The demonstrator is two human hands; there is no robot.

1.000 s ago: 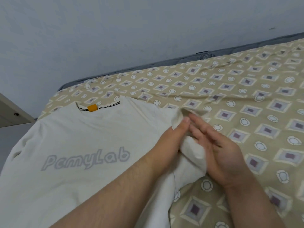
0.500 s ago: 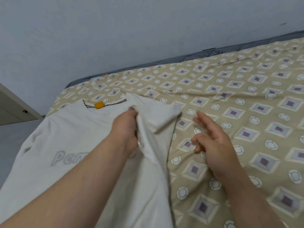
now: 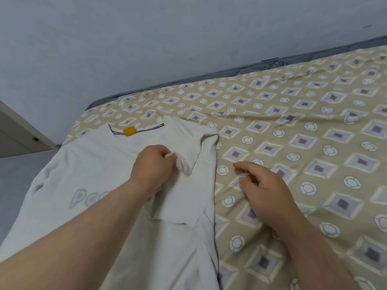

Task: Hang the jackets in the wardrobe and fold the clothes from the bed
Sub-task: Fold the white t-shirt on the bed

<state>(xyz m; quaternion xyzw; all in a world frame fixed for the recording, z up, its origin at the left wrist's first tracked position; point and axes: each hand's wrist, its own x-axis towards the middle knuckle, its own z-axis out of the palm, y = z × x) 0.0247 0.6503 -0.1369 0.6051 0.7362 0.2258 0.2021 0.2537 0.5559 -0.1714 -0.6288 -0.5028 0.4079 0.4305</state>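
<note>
Gripping a bunch of the sleeve (image 3: 184, 167) in curled fingers, the left hand (image 3: 154, 164) rests over the chest of the cream T-shirt (image 3: 88, 164) in the head view. The shirt lies spread on the bed (image 3: 314, 122), its collar and orange label (image 3: 129, 131) toward the wall, with that sleeve turned inward over the body. The right hand (image 3: 266, 185) hovers just beside the folded edge, fingers loosely curled and holding nothing. The shoulder corner looks bunched, so letting go without smoothing would likely set a crooked crease. Tugging the sleeve further could drag the whole shirt askew, since nothing pins the cloth. The shirt's far side seems to reach the bed's edge and might slide off.
</note>
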